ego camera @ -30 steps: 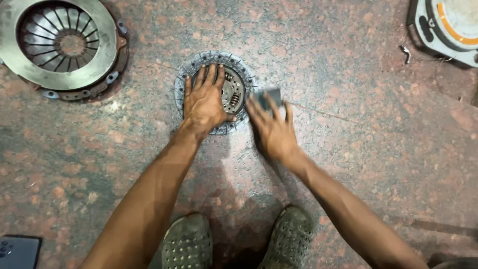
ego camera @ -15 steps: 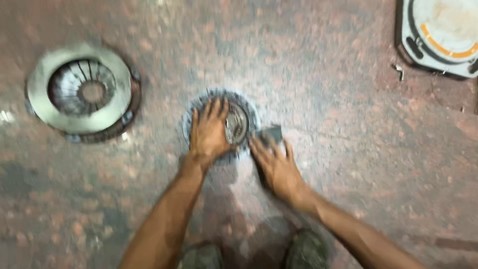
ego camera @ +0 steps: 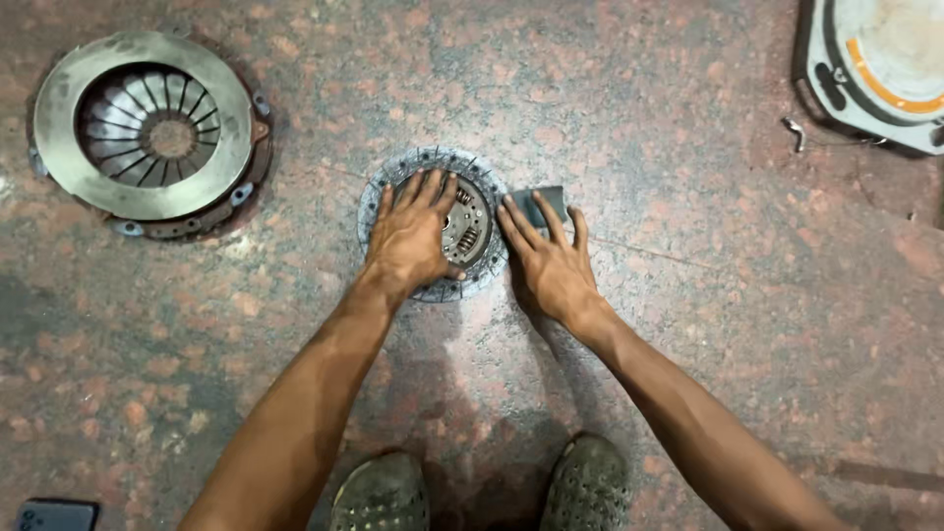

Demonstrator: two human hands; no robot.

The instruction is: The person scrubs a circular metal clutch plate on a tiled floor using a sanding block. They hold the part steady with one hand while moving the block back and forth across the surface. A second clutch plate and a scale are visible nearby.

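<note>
A round clutch disc [ego camera: 425,159] with a sprung metal hub lies flat on the speckled stone floor. My left hand [ego camera: 413,238] is spread over it, palm down, pressing on its left half. Against the disc's right edge sits a small dark grey sheet [ego camera: 547,199]. The fingers of my right hand [ego camera: 553,264] lie flat on that sheet and hold it to the floor, the index finger touching the disc's rim. Most of the disc's left side is hidden under my left hand.
A large clutch pressure plate [ego camera: 147,128] lies at the upper left. A white and orange device [ego camera: 875,59] fills the top right corner, a small metal hook [ego camera: 795,133] beside it. My two shoes [ego camera: 379,492] [ego camera: 588,482] stand below, and a dark flat object [ego camera: 54,514] sits bottom left.
The view swung briefly and settled again. Both hands stay on the disc and the grey sheet, with the right hand now closer against the disc's rim.
</note>
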